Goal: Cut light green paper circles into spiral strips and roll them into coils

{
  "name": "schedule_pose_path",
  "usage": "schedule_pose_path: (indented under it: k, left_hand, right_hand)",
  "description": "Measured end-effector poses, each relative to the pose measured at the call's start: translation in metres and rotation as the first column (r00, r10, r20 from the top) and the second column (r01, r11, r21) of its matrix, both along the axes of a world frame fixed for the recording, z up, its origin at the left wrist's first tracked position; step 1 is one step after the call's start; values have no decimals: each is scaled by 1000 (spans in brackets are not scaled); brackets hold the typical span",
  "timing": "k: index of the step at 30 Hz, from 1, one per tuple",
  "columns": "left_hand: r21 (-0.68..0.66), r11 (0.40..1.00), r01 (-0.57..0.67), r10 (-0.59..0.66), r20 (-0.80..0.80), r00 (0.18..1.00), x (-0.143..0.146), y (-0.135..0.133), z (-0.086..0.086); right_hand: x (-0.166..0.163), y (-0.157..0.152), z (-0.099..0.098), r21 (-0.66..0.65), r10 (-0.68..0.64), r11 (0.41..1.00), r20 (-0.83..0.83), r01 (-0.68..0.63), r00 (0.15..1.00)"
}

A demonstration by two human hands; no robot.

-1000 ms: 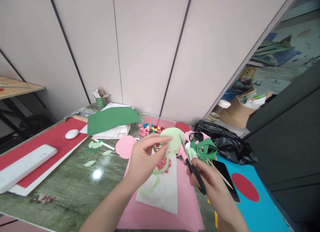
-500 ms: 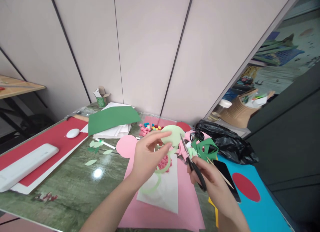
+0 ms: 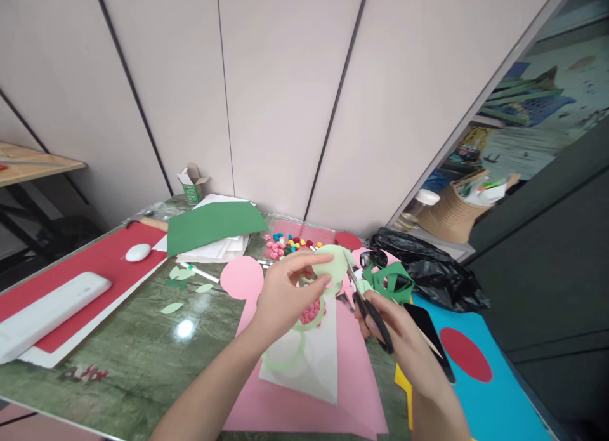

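My left hand (image 3: 288,287) pinches a pale green paper disc (image 3: 332,263) between thumb and fingers, above the table. In my right hand (image 3: 392,330) is a pair of scissors with black handles (image 3: 373,320), its blades at the right edge of the disc. Pale green curled paper strips (image 3: 287,363) hang or lie below the disc; where they join is partly hidden. Beneath them is a white sheet (image 3: 316,381) on pink paper (image 3: 295,415). Small pink pieces (image 3: 311,312) are heaped on the white sheet, partly covered by the strips.
Pale green leaf cutouts (image 3: 172,308) and a white pen (image 3: 205,274) lie left. Green paper (image 3: 214,225) rests on white sheets behind. A black phone (image 3: 428,339) and blue paper (image 3: 480,403) are at right, near a black plastic bag (image 3: 428,269). A white device (image 3: 52,314) lies on red paper.
My left hand and the green disc have shifted slightly right and down. The disc is seen at a rounder angle, and the scissors stay at its right edge.
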State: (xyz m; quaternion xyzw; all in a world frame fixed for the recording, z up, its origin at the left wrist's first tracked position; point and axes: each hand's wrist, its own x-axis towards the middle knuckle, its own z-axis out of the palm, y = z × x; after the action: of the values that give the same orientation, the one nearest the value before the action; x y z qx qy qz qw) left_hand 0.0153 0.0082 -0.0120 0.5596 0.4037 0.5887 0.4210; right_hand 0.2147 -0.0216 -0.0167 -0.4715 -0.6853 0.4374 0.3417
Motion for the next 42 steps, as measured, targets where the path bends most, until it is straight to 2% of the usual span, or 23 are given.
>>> schedule_pose_path:
  k: [16,29,42]
  left_hand:
    - [75,997,2,-5,35,999,-3,1,4]
    - [67,997,-24,19,75,997,-6,0,6]
    - [42,998,-54,50,87,995,1,-1,7]
  right_hand:
    - [0,-2,8,36,15,999,57,-17,998]
    - [6,-1,2,37,18,999,80,-21,997]
    - [3,-3,7,25,1,1000,75,-3,997]
